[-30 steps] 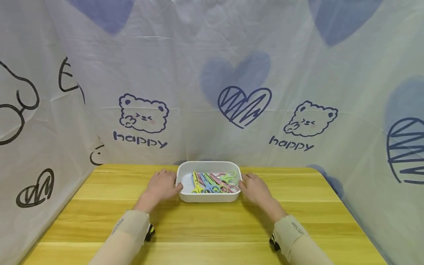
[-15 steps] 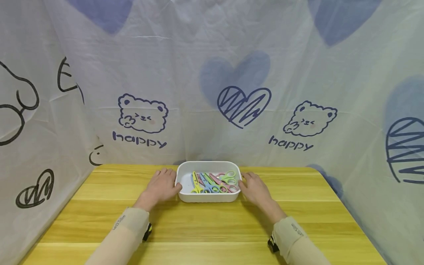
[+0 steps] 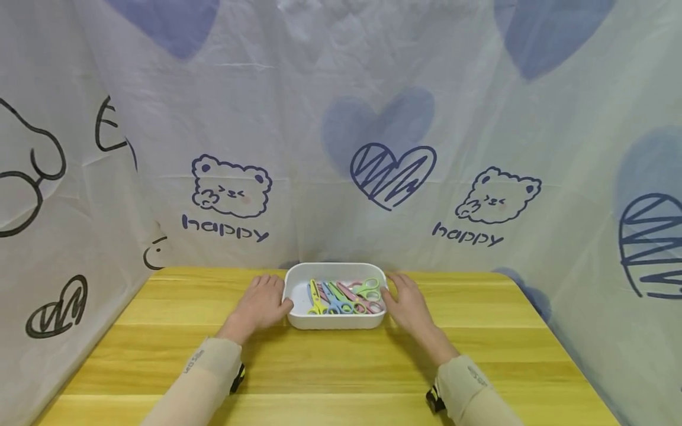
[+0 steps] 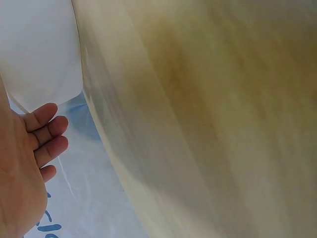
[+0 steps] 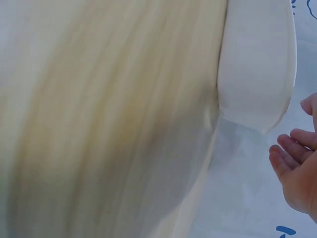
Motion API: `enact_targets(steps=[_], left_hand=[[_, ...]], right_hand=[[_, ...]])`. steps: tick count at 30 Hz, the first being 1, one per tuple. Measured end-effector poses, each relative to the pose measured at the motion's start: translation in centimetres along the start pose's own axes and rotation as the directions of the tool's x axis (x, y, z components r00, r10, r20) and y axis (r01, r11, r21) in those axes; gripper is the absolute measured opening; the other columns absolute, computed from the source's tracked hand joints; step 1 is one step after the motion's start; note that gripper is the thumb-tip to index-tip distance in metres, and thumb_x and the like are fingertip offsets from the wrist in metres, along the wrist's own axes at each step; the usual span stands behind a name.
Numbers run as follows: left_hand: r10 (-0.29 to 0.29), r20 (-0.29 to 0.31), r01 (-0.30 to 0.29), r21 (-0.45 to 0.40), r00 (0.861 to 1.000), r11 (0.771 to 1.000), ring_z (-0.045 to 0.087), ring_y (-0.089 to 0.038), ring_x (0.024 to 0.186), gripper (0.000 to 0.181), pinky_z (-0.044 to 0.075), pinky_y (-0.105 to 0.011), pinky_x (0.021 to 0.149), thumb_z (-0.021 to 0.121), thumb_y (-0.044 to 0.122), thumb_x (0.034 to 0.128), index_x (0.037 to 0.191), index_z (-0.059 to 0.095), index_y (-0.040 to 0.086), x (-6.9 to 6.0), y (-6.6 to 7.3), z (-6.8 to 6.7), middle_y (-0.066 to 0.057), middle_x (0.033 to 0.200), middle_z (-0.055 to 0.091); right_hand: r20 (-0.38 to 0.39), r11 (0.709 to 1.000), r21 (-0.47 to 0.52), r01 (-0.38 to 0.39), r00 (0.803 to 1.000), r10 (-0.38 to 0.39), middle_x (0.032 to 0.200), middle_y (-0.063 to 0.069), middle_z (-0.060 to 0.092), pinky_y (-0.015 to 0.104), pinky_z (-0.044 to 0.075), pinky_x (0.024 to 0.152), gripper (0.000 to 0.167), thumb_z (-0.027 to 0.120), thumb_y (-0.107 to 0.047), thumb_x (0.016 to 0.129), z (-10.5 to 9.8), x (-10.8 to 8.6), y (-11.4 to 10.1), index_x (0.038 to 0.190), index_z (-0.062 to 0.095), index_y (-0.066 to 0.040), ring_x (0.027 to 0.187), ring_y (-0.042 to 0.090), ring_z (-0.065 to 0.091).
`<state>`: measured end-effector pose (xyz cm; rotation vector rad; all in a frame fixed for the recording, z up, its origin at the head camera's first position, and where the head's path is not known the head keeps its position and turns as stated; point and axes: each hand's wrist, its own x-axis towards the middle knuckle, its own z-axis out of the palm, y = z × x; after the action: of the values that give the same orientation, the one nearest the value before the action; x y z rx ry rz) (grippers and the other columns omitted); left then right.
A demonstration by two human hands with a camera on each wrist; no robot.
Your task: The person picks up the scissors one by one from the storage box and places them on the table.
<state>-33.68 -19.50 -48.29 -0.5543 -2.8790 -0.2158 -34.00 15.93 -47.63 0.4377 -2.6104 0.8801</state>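
A white plastic basket (image 3: 335,321) stands at the back of the wooden table. Inside it lie several children's craft scissors (image 3: 341,299) in yellow, blue, green and pink. My left hand (image 3: 259,305) is at the basket's left end, its thumb by the rim and its fingers beside the outer wall. In the left wrist view those fingers (image 4: 52,131) are loosely bent, close to the basket's corner. My right hand (image 3: 409,305) is at the right end. The right wrist view shows its slightly bent fingers (image 5: 287,153) and thumb apart from the basket wall (image 5: 255,64).
The yellow wood-grain table (image 3: 341,373) ends just behind the basket. A white printed cloth (image 3: 314,195) with hearts and bears hangs at the back and along both sides. Dark straps (image 3: 238,378) show below both sleeves.
The head view has tipped up slightly, so the scene sits a little lower. Both hands stay at the basket's ends; the right forearm has shifted slightly left. The basket and scissors look unmoved.
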Motion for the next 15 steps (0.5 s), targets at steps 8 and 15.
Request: enact_targets(steps=[8,15], left_hand=[[-0.018,0.006,0.018,-0.029,1.000,0.999,0.052,-0.038,0.115,0.046,0.036,-0.055,0.110,0.053,0.034,0.0993,0.120,0.058,-0.007,-0.2,0.2,0.3,-0.021,0.118,0.061],[-0.039,0.007,0.039,-0.057,0.999,0.998,0.051,-0.038,0.115,0.047,0.035,-0.054,0.110,0.053,0.032,0.1002,0.123,0.057,-0.009,-0.1,0.1,0.6,-0.021,0.120,0.061]], right_hand=[[0.018,0.997,0.025,0.072,0.997,-0.073,0.132,0.024,0.065,0.054,0.048,0.105,0.043,0.067,-0.015,0.097,0.2,0.5,-0.9,0.134,0.062,0.005,0.119,0.040,0.062],[0.076,0.985,0.100,0.142,0.986,-0.150,0.119,0.021,0.070,0.049,0.057,0.090,0.039,0.070,-0.004,0.092,0.8,0.9,-1.7,0.129,0.064,0.008,0.103,0.039,0.069]])
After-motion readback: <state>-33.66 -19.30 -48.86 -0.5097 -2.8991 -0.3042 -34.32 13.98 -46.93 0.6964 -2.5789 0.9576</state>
